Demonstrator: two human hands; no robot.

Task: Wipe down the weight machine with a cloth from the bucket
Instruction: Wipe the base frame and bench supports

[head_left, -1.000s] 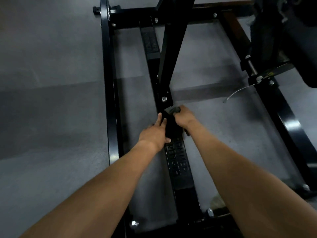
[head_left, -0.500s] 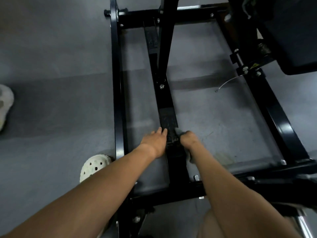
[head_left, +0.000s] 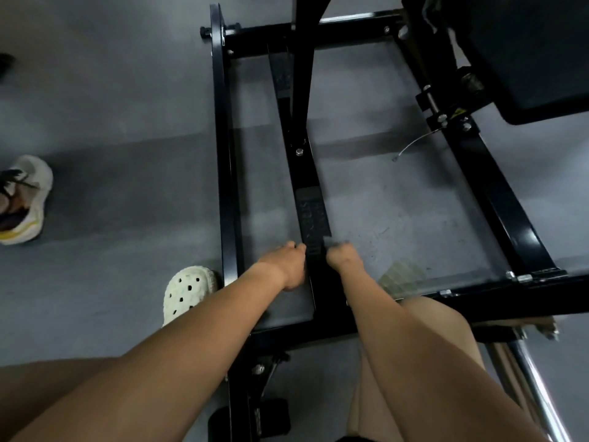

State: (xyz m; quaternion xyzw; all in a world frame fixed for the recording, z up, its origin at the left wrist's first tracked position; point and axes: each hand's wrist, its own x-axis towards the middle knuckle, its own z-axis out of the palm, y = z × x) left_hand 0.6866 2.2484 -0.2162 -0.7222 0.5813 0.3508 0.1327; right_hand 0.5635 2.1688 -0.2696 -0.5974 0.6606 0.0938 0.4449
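Wiping the centre bar (head_left: pixel 306 173) of the weight machine (head_left: pixel 497 193), low over the floor (head_left: pixel 398 202). The right hand (head_left: pixel 342 255) is clenched just right of the bar, apparently grasping the cloth (head_left: pixel 330 242), which shows only as a blurred grey edge at the knuckles. The left hand (head_left: pixel 283 266) curls against the bar's left side; whether its grip holds the cloth's other end cannot be told. Best practice: keep the cloth taut over the bar and draw both hands evenly along it. The bucket is out of view, and the dark cloth merges with the black bar.
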